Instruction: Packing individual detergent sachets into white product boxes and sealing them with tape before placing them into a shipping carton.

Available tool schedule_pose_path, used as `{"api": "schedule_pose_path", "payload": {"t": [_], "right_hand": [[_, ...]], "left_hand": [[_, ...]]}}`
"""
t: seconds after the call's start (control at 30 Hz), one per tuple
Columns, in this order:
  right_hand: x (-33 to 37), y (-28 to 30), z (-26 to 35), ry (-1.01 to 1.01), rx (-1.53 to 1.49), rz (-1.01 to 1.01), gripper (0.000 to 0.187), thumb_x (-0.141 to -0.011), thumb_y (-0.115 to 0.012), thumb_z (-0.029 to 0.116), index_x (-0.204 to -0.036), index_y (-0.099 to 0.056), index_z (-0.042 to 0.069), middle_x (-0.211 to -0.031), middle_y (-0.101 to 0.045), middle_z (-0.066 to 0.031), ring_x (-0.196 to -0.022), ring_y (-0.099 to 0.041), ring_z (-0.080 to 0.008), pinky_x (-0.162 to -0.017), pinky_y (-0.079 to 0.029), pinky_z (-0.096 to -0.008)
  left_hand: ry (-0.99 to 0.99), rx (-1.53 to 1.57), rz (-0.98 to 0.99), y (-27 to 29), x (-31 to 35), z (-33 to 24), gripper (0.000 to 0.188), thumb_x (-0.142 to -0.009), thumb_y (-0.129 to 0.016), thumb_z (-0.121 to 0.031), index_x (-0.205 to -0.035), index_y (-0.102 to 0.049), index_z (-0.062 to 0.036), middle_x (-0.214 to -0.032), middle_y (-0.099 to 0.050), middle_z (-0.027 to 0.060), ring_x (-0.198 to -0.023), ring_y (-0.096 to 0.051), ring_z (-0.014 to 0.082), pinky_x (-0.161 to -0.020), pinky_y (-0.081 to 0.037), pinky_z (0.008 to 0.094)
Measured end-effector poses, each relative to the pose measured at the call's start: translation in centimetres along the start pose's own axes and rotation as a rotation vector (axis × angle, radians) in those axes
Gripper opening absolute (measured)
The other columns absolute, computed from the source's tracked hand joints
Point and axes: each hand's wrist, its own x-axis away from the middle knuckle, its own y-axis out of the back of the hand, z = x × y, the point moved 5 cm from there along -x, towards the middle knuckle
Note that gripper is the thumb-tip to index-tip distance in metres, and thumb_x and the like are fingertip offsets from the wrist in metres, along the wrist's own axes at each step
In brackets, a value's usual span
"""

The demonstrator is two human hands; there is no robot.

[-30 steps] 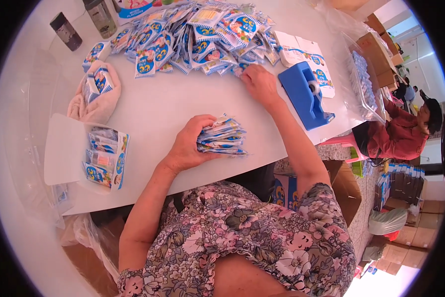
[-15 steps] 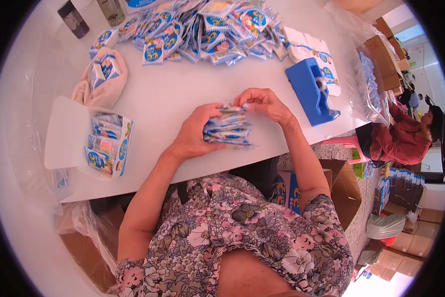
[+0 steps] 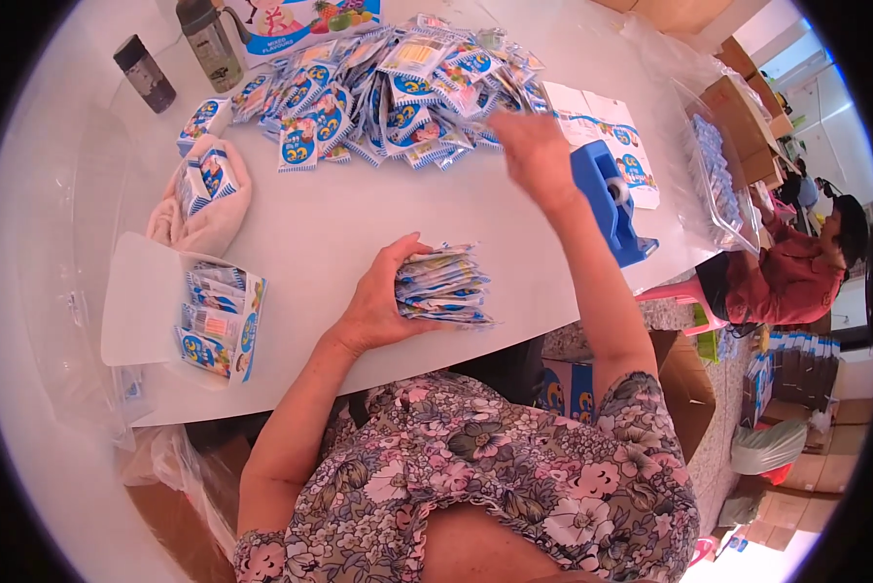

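My left hand is closed round a thick stack of small blue-and-white packets, held on edge just above the near part of the table. My right hand is at the right edge of a big heap of the same packets. Its fingers are smeared by motion, so whether they hold a packet does not show. To the left stands a white box with its lid up, and rows of packets fill it.
A blue tape dispenser sits on the right beside flat printed cardboard. On the left lie a pink cloth with packets on it, a dark bottle and a flask. At the far right sits a person in red.
My right hand has left the stack and moved away from me, to the heap's right edge. The left hand still grips the stack. The whole view has shifted slightly.
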Motion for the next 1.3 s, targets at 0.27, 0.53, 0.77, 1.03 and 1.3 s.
{"api": "schedule_pose_path", "payload": {"t": [0.27, 0.53, 0.77, 1.03, 1.3], "right_hand": [[1.5, -1.2, 6.9, -0.166, -0.823, 0.675, 0.019, -0.076, -0.065, 0.007, -0.092, -0.074, 0.013, -0.087, -0.070, -0.0117, -0.082, -0.068, -0.0295, -0.078, -0.053, -0.0422], [-6.9, -2.8, -3.0, 0.053, 0.285, -0.142, 0.031, -0.081, -0.061, 0.001, -0.109, -0.070, 0.011, -0.108, -0.071, -0.0049, -0.113, -0.061, -0.0276, -0.082, -0.054, -0.0387], [-2.8, -1.7, -3.0, -0.402, -0.117, 0.009, 0.025, -0.084, -0.064, 0.006, -0.107, -0.069, 0.015, -0.107, -0.070, -0.0034, -0.110, -0.062, -0.0255, -0.090, -0.050, -0.0400], [-7.5, -3.3, -2.5, -0.014, 0.225, -0.162, 0.025, -0.083, -0.066, 0.007, -0.106, -0.069, 0.015, -0.123, -0.064, -0.0001, -0.117, -0.056, -0.0242, -0.088, -0.050, -0.0407], [-4.7, 1.2, 1.0, -0.132, -0.138, -0.118, 0.007, -0.090, -0.062, 0.011, -0.096, -0.065, 0.012, -0.081, -0.068, -0.0125, -0.075, -0.066, -0.0341, -0.067, -0.052, -0.0438]], "left_hand": [[-0.125, -0.133, 0.030, 0.5, 0.0, 0.2, 0.085, -0.053, -0.095, -0.021, -0.124, -0.049, -0.0088, -0.137, -0.050, 0.0164, -0.116, -0.054, 0.0322, -0.103, -0.046, 0.0402], [-0.030, 0.013, 0.010, -0.5, 0.2, 0.2, 0.089, -0.056, -0.096, -0.021, -0.129, -0.047, -0.0079, -0.133, -0.053, 0.0145, -0.122, -0.052, 0.0308, -0.105, -0.043, 0.0392], [-0.105, -0.116, 0.017, 0.5, -0.3, -0.7, 0.086, -0.054, -0.096, -0.025, -0.126, -0.051, -0.0074, -0.131, -0.055, 0.0141, -0.120, -0.052, 0.0320, -0.105, -0.043, 0.0403], [-0.134, -0.146, 0.064, 0.0, 0.0, -0.7, 0.085, -0.057, -0.094, -0.019, -0.128, -0.049, -0.0076, -0.135, -0.050, 0.0151, -0.126, -0.050, 0.0306, -0.107, -0.041, 0.0380], [-0.077, -0.103, 0.020, 0.2, 0.4, 0.6, 0.086, -0.055, -0.094, -0.024, -0.128, -0.051, -0.0076, -0.125, -0.055, 0.0140, -0.118, -0.053, 0.0344, -0.103, -0.045, 0.0405]]}}
